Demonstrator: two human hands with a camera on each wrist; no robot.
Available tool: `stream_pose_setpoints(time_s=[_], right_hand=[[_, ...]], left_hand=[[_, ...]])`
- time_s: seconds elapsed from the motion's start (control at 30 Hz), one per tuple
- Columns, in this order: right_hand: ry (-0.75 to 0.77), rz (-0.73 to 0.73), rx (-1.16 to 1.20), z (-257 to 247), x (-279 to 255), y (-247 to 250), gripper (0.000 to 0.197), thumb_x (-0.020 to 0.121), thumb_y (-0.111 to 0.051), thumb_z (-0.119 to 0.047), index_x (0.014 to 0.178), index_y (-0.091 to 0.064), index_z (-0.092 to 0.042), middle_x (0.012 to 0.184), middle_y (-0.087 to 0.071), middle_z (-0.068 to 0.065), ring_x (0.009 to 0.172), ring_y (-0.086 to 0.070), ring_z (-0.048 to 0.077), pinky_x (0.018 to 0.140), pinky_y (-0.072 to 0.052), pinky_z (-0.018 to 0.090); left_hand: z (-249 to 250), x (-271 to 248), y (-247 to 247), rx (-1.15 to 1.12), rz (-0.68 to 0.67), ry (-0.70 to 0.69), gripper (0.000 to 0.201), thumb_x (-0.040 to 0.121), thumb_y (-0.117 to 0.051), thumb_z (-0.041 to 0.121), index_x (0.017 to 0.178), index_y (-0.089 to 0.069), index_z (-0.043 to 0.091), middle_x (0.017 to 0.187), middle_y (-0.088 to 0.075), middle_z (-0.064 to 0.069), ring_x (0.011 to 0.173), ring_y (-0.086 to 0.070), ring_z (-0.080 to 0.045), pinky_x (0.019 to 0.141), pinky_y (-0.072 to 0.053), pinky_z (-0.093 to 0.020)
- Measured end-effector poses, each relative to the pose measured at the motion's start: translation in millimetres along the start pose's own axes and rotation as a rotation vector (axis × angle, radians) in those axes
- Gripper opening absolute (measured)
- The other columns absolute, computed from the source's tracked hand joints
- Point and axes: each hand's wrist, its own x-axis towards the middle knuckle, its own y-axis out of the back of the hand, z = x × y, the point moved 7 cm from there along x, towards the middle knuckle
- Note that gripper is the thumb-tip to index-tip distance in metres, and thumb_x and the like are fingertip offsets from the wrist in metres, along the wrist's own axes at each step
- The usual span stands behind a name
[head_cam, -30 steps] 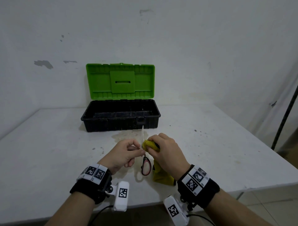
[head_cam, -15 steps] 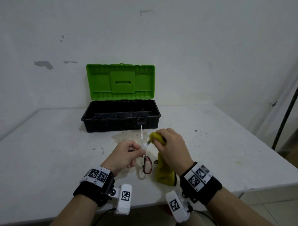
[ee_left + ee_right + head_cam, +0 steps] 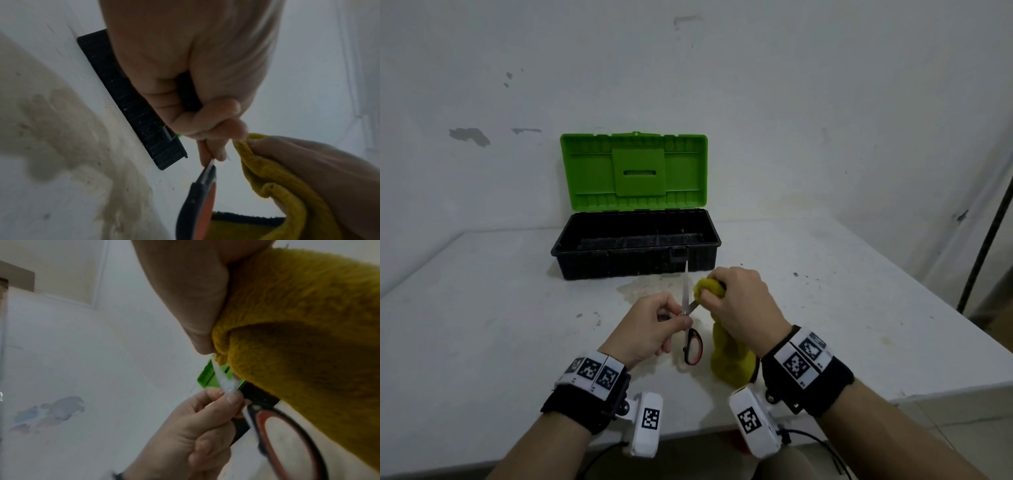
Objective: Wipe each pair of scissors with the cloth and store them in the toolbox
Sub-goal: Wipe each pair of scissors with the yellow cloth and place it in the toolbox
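A pair of scissors [image 3: 691, 346] with black and red handles is held blades up over the table, its blades spread apart. My left hand [image 3: 654, 327] pinches it near the pivot, as the left wrist view [image 3: 207, 172] and the right wrist view [image 3: 226, 386] both show. My right hand [image 3: 739, 305] grips a yellow cloth [image 3: 729, 356] wrapped round the right-hand blade; the rest of the cloth [image 3: 308, 321] hangs down to the table. The toolbox [image 3: 635, 253], black with a raised green lid [image 3: 633, 171], stands open behind the hands.
The white table [image 3: 482, 325] carries a brownish stain [image 3: 640, 287] in front of the toolbox and ends close to me at its front edge. A wall stands right behind the box. A dark pole [image 3: 986, 236] leans at the far right.
The scissor blades have spread apart. My right hand has slid the cloth up and to the right along one blade, away from the left hand. The left hand has kept its pinch.
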Motion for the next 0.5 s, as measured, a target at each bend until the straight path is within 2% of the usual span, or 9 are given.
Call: stream_pose_setpoints(time_s=[0.13, 0.23, 0.33, 0.4, 0.5], right_hand=[[0.001, -0.076, -0.066, 0.2, 0.3, -11.5, 0.018, 0.083, -0.058, -0.036, 0.075, -0.063, -0.02, 0.071, -0.057, -0.002, 0.065, -0.056, 0.018, 0.054, -0.042, 0.029], [-0.038, -0.093, -0.13, 8.9, 7.7, -9.4, 0.016, 0.085, -0.057, -0.034, 0.083, -0.064, -0.02, 0.077, -0.059, 0.001, 0.069, -0.058, 0.023, 0.058, -0.049, 0.032], [-0.095, -0.015, -0.189, 21.9, 15.0, 5.1, 0.017, 0.091, -0.055, -0.034, 0.092, -0.064, -0.02, 0.085, -0.057, 0.002, 0.076, -0.058, 0.025, 0.066, -0.053, 0.037], [-0.046, 0.049, -0.103, 18.8, 11.2, 10.6, 0.016, 0.091, -0.056, -0.036, 0.094, -0.063, -0.022, 0.085, -0.055, -0.002, 0.077, -0.056, 0.02, 0.067, -0.051, 0.036], [0.131, -0.001, 0.02, -4.6, -8.4, -4.8, 0.013, 0.089, -0.062, -0.037, 0.096, -0.064, -0.026, 0.085, -0.053, -0.008, 0.077, -0.053, 0.014, 0.069, -0.048, 0.03]], left_hand=[[0.4, -0.4, -3.1, 0.06, -0.022, -0.014, 0.018, 0.09, -0.073, 0.014, 0.088, -0.056, 0.007, 0.07, -0.064, -0.002, 0.042, -0.051, -0.018, 0.039, -0.038, -0.024], [0.1, -1.3, -3.3, 0.11, -0.033, -0.032, 0.017, 0.091, -0.072, 0.013, 0.086, -0.056, 0.009, 0.073, -0.064, 0.0, 0.042, -0.052, -0.019, 0.039, -0.039, -0.026], [-1.9, -1.8, -1.3, 0.109, -0.019, -0.015, 0.018, 0.091, -0.072, 0.013, 0.088, -0.056, 0.006, 0.072, -0.064, -0.002, 0.042, -0.052, -0.018, 0.039, -0.039, -0.025], [-3.1, -2.0, -1.0, 0.049, -0.002, 0.013, 0.019, 0.091, -0.072, 0.013, 0.086, -0.055, 0.006, 0.066, -0.064, 0.0, 0.041, -0.05, -0.015, 0.038, -0.037, -0.024], [-4.6, -1.2, -2.8, -0.102, -0.013, 0.054, 0.016, 0.092, -0.069, 0.008, 0.087, -0.054, 0.005, 0.059, -0.064, 0.002, 0.039, -0.043, -0.012, 0.037, -0.032, -0.022]])
